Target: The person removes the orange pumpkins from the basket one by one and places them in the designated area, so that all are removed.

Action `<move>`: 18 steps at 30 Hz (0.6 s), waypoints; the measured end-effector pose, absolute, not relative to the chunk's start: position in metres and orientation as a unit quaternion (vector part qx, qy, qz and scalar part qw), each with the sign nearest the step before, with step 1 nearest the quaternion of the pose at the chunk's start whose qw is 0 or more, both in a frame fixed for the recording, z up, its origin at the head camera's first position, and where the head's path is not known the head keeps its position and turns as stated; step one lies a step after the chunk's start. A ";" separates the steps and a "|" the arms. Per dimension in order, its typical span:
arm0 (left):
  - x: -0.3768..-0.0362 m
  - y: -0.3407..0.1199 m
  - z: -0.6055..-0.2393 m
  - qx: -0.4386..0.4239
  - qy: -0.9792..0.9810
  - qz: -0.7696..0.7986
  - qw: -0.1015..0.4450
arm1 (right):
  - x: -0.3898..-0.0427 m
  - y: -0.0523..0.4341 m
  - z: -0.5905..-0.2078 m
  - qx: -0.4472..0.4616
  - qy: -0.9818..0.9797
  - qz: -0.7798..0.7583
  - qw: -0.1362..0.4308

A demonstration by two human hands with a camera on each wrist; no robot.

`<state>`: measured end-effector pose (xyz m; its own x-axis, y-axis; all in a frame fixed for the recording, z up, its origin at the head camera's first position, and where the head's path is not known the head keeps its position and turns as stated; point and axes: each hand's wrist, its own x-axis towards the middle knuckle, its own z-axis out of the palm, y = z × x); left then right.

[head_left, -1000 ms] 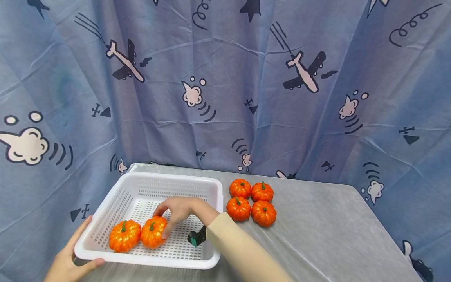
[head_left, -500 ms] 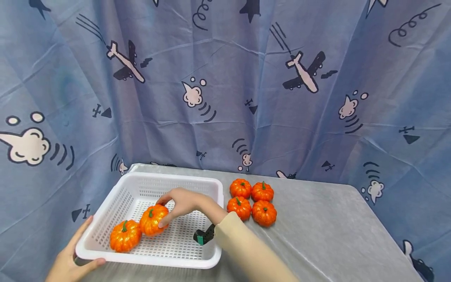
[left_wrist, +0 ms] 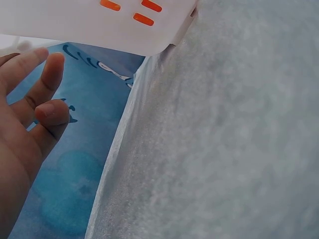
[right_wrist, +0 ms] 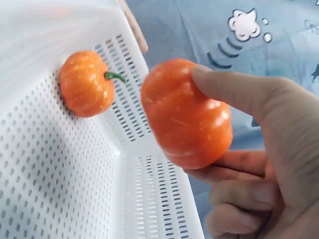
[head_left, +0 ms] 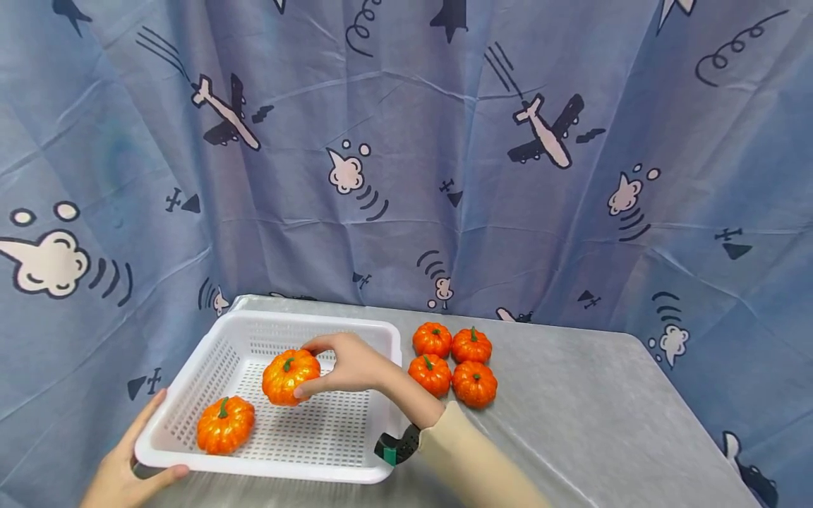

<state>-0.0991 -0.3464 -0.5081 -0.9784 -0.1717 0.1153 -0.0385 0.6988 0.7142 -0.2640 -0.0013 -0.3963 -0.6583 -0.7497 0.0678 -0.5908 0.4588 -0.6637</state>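
Right grip (head_left: 356, 367), the person's right hand, holds one orange pumpkin (head_left: 290, 376) with thumb and fingers curled round its side; the right wrist view confirms the thumb on top and the fingers beneath, a firm hold. The pumpkin is clear of the floor of the white basket (head_left: 267, 469), over the middle of the basket and inside its walls. Left grip (head_left: 127, 466), the left hand, rests against the near left corner of the basket with the thumb along the outer wall; in the left wrist view the fingers are loosely extended and clasp nothing, so it steadies the basket but does not clamp it. A second pumpkin (head_left: 225, 425) lies upright on the basket floor near the front left corner, apart from the held one. A group of four pumpkins (head_left: 473, 383) stands in a tight square on the grey tabletop (head_left: 603, 423), just beside the basket's right wall. Assessment: of six pumpkins, one is settled in the basket, one is in hand above it, and four are outside, so the work is judged to be at an early-to-middle stage; the pictures alone do not settle which way the held pumpkin is travelling
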 end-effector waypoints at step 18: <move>-0.098 -0.348 -0.508 0.052 -0.915 -0.391 0.088 | -0.218 0.058 -0.412 -0.230 0.837 -0.496 0.016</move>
